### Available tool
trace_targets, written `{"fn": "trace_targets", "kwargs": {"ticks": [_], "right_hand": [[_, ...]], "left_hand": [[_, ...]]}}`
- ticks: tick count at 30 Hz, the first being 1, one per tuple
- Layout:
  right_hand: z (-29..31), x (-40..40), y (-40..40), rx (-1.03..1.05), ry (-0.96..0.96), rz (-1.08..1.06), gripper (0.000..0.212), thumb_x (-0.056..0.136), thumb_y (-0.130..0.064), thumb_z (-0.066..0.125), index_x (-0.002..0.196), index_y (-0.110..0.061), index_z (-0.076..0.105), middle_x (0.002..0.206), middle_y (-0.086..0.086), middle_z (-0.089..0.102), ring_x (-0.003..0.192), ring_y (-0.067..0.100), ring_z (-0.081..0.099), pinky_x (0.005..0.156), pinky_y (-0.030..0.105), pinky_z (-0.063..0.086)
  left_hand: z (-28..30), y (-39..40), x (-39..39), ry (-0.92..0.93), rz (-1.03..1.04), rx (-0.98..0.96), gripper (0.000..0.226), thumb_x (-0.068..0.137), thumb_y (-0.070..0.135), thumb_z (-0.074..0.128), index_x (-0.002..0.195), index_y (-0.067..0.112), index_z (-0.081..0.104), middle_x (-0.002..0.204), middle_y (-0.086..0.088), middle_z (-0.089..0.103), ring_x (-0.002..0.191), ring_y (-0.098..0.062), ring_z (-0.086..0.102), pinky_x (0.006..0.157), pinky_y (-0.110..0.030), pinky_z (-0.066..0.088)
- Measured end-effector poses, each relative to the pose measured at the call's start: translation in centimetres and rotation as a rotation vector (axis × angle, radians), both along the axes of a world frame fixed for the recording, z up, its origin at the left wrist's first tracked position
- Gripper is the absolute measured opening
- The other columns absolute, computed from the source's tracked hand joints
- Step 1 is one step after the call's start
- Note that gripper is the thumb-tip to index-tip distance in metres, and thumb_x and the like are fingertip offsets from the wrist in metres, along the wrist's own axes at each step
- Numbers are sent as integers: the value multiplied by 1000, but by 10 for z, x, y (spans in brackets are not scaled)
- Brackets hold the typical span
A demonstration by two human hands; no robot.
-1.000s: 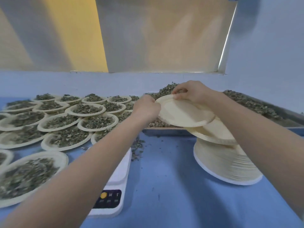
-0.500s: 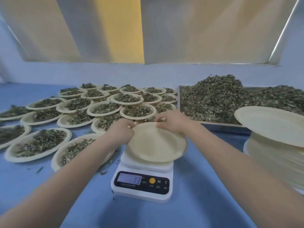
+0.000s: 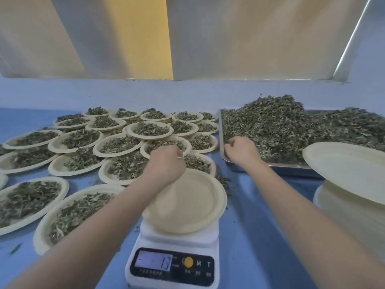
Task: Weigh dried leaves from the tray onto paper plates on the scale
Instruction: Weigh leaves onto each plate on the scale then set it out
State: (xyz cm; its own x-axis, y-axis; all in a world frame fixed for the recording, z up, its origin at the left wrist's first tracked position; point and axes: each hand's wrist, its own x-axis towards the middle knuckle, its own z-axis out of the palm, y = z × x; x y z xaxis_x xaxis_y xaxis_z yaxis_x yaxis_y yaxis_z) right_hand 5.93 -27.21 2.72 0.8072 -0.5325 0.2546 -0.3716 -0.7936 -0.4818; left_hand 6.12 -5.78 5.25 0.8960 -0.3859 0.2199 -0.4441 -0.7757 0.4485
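An empty paper plate (image 3: 193,203) sits on the white scale (image 3: 179,236), whose display (image 3: 154,262) reads 13. My left hand (image 3: 165,162) is curled over the plate's far left rim and seems to grip it; the fingertips are hidden. To the right stands the metal tray (image 3: 270,166) heaped with dried leaves (image 3: 281,126). My right hand (image 3: 241,151) is dug into the leaves at the tray's near left corner, fingers curled round a clump.
Several leaf-filled paper plates (image 3: 116,144) cover the blue table from the left to the middle, close behind the scale. A tall stack of empty plates (image 3: 350,222) stands at the right edge, its top plate (image 3: 343,170) tilted. Loose leaf bits (image 3: 224,181) lie beside the scale.
Both hands carried an empty plate from the stack and set it on the scale. My right hand then let go and reached into the tray's leaves.
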Motion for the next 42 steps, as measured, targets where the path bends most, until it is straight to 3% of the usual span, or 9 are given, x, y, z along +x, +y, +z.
{"fn": "trace_targets", "kwargs": {"ticks": [5, 9, 14, 17, 21, 26, 32, 38, 42], "right_hand": [[-13, 36, -69, 80, 327, -248, 69, 89, -55, 48, 140, -9, 39, 149, 20, 26, 134, 40, 31, 108, 48, 33], [-19, 56, -110, 152, 504, -219, 82, 89, -69, 35, 152, -21, 16, 159, 14, 4, 145, 38, 9, 116, 50, 15], [-7, 65, -105, 92, 617, 204, 49, 105, -36, 25, 148, -14, 30, 155, 8, 27, 140, 24, 29, 111, 33, 22], [8, 77, -109, -79, 536, 246, 40, 103, -24, 33, 139, -17, 48, 130, 4, 54, 111, 21, 56, 90, 27, 44], [3, 116, -129, -8, 384, 109, 54, 96, -19, 45, 148, -15, 32, 151, 9, 36, 128, 28, 47, 103, 35, 40], [-12, 158, -156, 33, 429, 89, 76, 92, -23, 54, 153, -32, 9, 161, 4, -1, 146, 30, 10, 115, 50, 20], [-8, 158, -149, -65, 480, 224, 45, 93, -27, 51, 137, -25, 46, 139, 8, 48, 117, 25, 51, 96, 36, 43], [29, 83, -109, 116, 725, 310, 40, 92, -30, 55, 131, -28, 52, 144, 4, 42, 110, 20, 44, 81, 32, 42], [22, 41, -95, 62, 581, 324, 45, 86, -44, 58, 130, -41, 50, 143, -1, 46, 115, 17, 46, 88, 27, 36]], "left_hand": [[12, -82, 16, 65, -270, 5, 27, 88, 2, 44, 105, 9, 64, 105, -12, 61, 98, -25, 59, 87, -31, 50], [11, -135, 38, 109, -378, 72, 38, 87, 0, 42, 122, 5, 59, 121, -12, 60, 112, -25, 55, 90, -31, 47], [7, -174, 67, 155, -411, 206, 40, 90, -1, 39, 128, 0, 52, 125, -19, 56, 101, -28, 56, 78, -34, 46], [7, -191, 78, 147, -423, 290, 37, 93, 2, 37, 128, -1, 50, 119, -18, 57, 102, -29, 54, 76, -31, 44], [4, -203, 87, 148, -455, 345, 27, 93, 0, 35, 116, -3, 50, 79, -6, 43, 70, -18, 42, 48, -23, 29], [2, -205, 101, 118, -443, 254, 27, 92, -2, 35, 118, -4, 43, 112, -21, 49, 105, -32, 48, 69, -29, 34], [-1, -201, 115, 143, -425, 189, 27, 90, -2, 37, 115, -5, 45, 117, -24, 49, 104, -32, 46, 68, -29, 32], [2, -191, 94, 170, -416, 185, 14, 90, 0, 39, 103, 3, 42, 96, -13, 46, 82, -24, 44, 51, -26, 30], [1, -181, 73, 160, -417, 185, 42, 91, 1, 41, 133, -1, 38, 128, -21, 50, 111, -32, 50, 75, -32, 42]]}}
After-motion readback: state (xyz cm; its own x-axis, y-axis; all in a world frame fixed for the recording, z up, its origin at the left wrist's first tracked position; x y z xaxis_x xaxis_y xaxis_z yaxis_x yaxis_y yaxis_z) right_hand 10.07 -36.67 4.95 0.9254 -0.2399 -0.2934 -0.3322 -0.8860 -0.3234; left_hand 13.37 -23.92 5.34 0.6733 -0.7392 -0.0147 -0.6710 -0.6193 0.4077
